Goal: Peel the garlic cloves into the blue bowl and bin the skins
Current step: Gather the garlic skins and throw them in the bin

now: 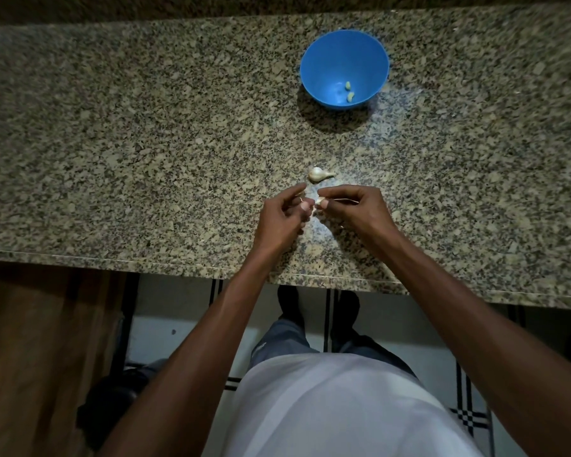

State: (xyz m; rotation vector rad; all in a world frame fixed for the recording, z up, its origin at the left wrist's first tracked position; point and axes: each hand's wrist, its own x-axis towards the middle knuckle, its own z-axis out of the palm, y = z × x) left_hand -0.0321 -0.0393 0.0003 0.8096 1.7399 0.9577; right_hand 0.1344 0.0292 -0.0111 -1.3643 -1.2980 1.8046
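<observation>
The blue bowl (343, 57) stands far on the granite counter with two peeled garlic cloves (348, 91) lying at its bottom. An unpeeled garlic piece (317, 174) with a papery tail lies on the counter just beyond my hands. My right hand (353, 209) pinches a small garlic clove (319, 201) at its fingertips. My left hand (282, 219) is close beside it, fingers curled, its fingertips at the same clove; what they hold is partly hidden.
The speckled granite counter (145, 143) runs across the view, its front edge near my waist. Below it are a tiled floor, a wooden panel (40, 357) at left and a dark object (112, 400) on the floor.
</observation>
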